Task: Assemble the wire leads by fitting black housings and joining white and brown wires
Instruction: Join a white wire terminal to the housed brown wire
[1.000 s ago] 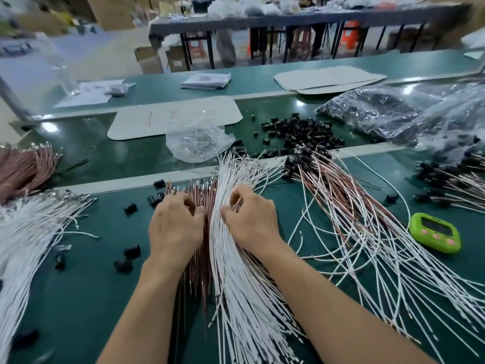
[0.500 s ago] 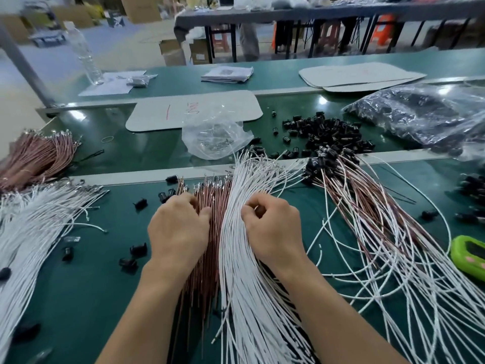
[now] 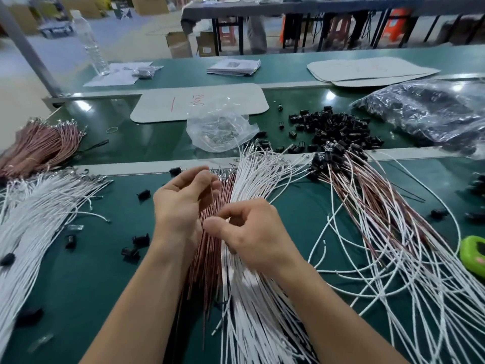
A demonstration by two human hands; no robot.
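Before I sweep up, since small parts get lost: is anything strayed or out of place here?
Yes. Several black housings lie scattered singly on the green mat left of the brown wires, apart from the main pile across the metal strip.

water bottle (image 3: 91,46) upright far left | cardboard sheet (image 3: 199,102) behind clear bag (image 3: 220,130) | green timer (image 3: 473,252) right edge

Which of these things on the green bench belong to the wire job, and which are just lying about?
Part of the job: brown wires, white wires, black housings, finished leads on the right.
Lying about: water bottle, green timer, stack of papers, cardboard sheet.
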